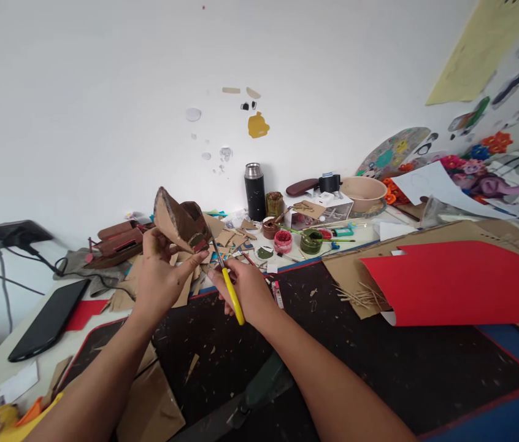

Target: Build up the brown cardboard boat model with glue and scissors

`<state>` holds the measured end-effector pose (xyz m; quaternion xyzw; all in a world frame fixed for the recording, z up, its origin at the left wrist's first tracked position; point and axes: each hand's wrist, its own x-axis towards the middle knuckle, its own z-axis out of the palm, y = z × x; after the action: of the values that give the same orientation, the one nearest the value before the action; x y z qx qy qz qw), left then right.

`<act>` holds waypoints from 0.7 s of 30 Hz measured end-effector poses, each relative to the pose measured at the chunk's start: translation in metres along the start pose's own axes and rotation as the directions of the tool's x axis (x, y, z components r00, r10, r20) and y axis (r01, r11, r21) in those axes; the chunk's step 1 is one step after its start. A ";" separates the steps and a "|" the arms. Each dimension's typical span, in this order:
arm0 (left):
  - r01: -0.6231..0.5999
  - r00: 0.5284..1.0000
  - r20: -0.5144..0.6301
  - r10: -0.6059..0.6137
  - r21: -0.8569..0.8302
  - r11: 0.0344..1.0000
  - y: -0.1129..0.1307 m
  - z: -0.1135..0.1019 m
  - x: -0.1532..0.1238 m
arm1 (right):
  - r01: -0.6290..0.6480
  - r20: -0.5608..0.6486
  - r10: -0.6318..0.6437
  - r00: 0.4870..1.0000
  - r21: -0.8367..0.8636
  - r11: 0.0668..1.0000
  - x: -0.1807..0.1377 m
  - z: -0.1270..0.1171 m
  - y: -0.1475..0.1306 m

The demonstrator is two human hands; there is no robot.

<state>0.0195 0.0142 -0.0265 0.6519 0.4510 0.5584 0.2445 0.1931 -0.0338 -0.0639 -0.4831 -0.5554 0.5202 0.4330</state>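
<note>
My left hand [161, 270] is closed around a brown cardboard model [180, 222], held up above the table with its pointed end up and to the left. My right hand [246, 288] grips a yellow-handled tool [232, 294], probably a paintbrush. Its thin tip points up to the lower edge of the cardboard model. Both hands are over the black mat [379, 350].
Paint pots [311, 240], a black flask [254, 190], cardboard scraps and a bowl [363, 191] crowd the back of the table. A red sheet [462, 282] lies on cardboard at right. A dark tablet [48, 319] and cables lie at left.
</note>
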 end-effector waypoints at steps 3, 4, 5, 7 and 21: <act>-0.004 1.000 0.012 0.004 0.013 1.000 0.001 -0.002 0.001 | -0.032 0.055 0.026 0.998 0.106 0.994 -0.002 -0.001 -0.004; -0.004 1.000 0.012 0.004 0.019 1.000 0.002 -0.002 0.002 | -0.030 0.063 0.023 0.998 0.121 0.992 -0.002 0.000 -0.004; -0.003 1.000 0.009 0.003 0.026 1.000 0.002 -0.003 0.002 | -0.023 0.066 0.014 0.998 0.129 0.991 -0.001 0.000 -0.004; -0.001 1.000 0.001 0.001 0.042 0.999 0.003 -0.005 0.003 | 0.002 0.067 -0.011 0.998 0.131 0.991 0.000 0.001 -0.002; 0.025 0.999 0.021 -0.025 0.005 1.000 0.005 -0.008 0.004 | -0.015 0.128 -0.001 0.992 0.129 0.992 -0.003 0.001 -0.004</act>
<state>0.0137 0.0142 -0.0187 0.6525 0.4578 0.5476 0.2546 0.1928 -0.0369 -0.0597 -0.4217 -0.5454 0.5865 0.4251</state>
